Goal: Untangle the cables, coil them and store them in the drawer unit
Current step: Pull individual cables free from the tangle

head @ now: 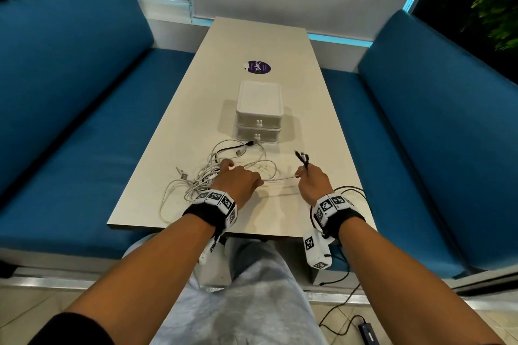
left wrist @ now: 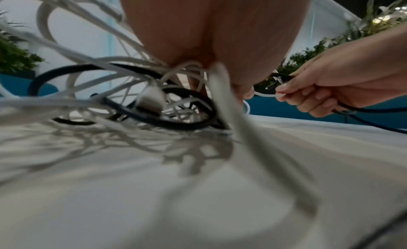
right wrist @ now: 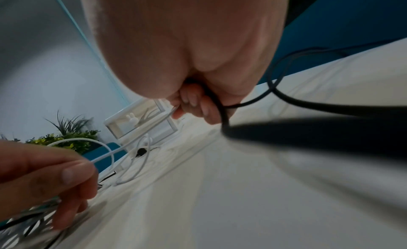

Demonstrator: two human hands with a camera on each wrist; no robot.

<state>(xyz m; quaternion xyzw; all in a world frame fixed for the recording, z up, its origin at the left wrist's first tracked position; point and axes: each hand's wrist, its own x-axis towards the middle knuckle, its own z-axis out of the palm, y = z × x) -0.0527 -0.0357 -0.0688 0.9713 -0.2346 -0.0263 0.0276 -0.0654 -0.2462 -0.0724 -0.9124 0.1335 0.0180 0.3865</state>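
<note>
Table (head: 294, 109) w/ tangle (head: 201, 179): both hands, left hand (head: 236, 180), right hand (head: 314, 183), pinching white cable (head: 280, 179).

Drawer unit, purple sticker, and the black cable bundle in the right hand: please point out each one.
Drawer unit (head: 259, 96): head view, on its lid.
Purple sticker (head: 259, 67): head view, its middle.
Black cable bundle (head: 302, 159): head view, the connectors.

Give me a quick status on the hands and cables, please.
Left hand and right hand pinch one white cable stretched between them; right also grips black cable. Tangle unsorted. Drawer unit shut.
</note>
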